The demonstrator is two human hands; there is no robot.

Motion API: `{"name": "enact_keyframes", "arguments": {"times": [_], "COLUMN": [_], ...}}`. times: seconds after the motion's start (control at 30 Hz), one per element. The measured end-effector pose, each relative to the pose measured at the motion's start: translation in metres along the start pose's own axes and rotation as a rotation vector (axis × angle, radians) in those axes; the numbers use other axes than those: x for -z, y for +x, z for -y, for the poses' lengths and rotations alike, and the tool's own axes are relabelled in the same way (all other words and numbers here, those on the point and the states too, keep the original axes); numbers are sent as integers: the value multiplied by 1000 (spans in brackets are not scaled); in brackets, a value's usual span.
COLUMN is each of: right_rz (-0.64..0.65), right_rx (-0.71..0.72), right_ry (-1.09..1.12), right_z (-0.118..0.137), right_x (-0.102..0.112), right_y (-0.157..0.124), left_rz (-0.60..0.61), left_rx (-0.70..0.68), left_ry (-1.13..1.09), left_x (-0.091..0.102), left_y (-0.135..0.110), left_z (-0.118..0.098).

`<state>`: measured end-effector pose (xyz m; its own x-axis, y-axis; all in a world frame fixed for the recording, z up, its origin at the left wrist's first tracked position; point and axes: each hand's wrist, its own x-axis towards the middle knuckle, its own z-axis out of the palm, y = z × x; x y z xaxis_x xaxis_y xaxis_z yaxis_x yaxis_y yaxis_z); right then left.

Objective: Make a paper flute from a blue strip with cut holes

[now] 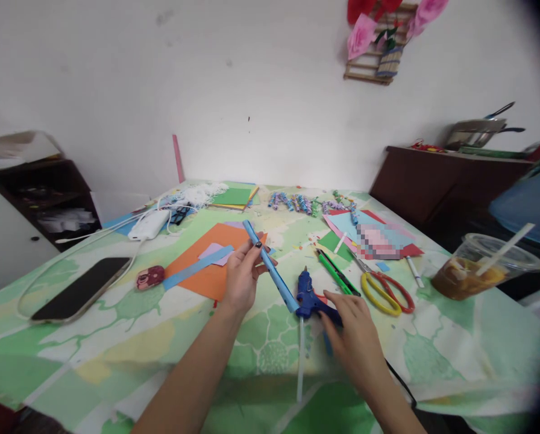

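My left hand [244, 274] pinches a long, narrow blue paper strip [276, 280], which looks folded or rolled lengthwise and slants down toward the right. Its lower end comes up against the blue glue gun [305, 295], or passes close by it; I cannot tell which. Around the gun's handle are the thumb and fingers of my right hand [354, 325]. The nozzle points away from me, and a pale glue stick [301, 361] sticks out at the back. Another flat blue paper strip [197, 268] lies across orange paper [216, 241] to the left.
Scissors [387, 292], a green pen [337, 271] and a tilted-looking iced drink cup [473, 268] are on the right. A phone [82, 289], white power strip [149, 224] and cables lie left. Curled paper pieces [297, 204] and coloured sheets [231, 196] sit at the back.
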<state>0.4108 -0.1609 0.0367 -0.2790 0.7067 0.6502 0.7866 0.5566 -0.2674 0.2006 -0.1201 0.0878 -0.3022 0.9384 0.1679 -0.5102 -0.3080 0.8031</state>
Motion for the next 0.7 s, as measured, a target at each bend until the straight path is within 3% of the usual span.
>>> {"name": "enact_keyframes", "arguments": {"times": [0.13,0.37,0.47,0.6,0.7], "right_rz": [211,377,322,330,387], "right_rx": [-103,-180,-297,-446,-524], "right_ry": [-89,180,489,1203,1400], "right_z": [-12,-12,-5,16,33], "right_x": [-11,-5,6,18,22], "right_y": [6,20,18,2,-11], "left_rz": [-9,6,-54,-50,-56], "left_rx": [-47,-62,-139,-195,-240], "left_ry": [67,123,177,180,196], "left_x": [-2,-5,-4,-2,-2], "left_y": [-2,-5,-5,-6,-7], "left_z": [0,1,3,5,7]}}
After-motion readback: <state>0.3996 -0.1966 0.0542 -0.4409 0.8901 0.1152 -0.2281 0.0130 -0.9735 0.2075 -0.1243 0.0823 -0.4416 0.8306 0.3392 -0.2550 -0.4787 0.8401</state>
